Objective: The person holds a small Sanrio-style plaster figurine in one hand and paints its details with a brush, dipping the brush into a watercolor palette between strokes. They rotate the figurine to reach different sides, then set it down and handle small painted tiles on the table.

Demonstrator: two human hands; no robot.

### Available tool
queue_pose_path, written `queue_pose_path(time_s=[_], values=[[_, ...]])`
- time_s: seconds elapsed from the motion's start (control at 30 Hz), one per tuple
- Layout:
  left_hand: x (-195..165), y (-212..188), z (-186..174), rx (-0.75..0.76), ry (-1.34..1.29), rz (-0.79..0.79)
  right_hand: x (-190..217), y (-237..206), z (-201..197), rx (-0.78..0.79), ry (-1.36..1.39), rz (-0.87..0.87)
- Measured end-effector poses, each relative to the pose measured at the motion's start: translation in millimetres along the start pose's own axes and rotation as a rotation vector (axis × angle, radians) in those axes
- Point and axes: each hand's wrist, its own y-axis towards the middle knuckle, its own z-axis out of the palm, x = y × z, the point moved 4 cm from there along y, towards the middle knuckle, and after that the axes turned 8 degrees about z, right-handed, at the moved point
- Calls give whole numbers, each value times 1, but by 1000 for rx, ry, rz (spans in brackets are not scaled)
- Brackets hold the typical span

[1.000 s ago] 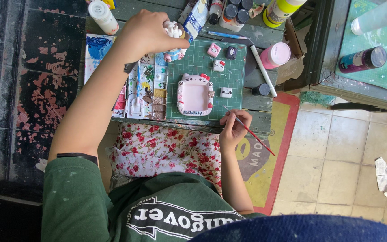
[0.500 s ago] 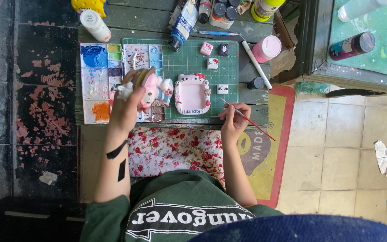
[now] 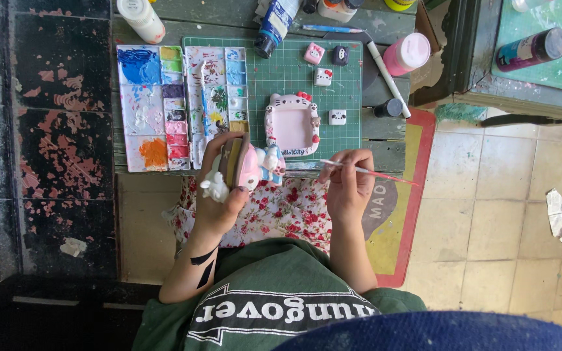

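Figurine — pink and white — sits gripped in left hand fingers; right hand fingers pinch a paintbrush.

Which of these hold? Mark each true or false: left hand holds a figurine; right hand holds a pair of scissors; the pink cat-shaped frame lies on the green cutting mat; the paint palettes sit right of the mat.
1. The left hand holds a small pink and white figurine. True.
2. The right hand holds scissors. False: it holds a thin paintbrush.
3. The pink cat-shaped frame lies on the green cutting mat. True.
4. The paint palettes sit right of the mat. False: they lie to its left.
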Motion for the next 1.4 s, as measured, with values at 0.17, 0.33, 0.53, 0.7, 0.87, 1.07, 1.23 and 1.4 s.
queue_pose_path(time_s=[0.17,0.33,0.53,0.7,0.87,1.07,1.23,1.4], values=[[-3,-10,8,3,-22,-40,15,-22,31,153,-97,-91],[-1,-10,11,15,69,-46,19,-17,45,197,-120,-72],[4,-10,15,47,101,-47,15,-15,44,198,-8,9],[3,-10,18,45,79,-64,14,-21,42,172,-72,-53],[3,-11,19,41,74,-56,11,-21,40,152,-112,-30],[4,-12,18,41,73,-60,9,-22,39,160,-115,-10],[3,-12,18,43,69,-70,8,-22,39,158,-145,-12],[4,-11,17,40,96,-54,7,-22,38,147,-156,2]])
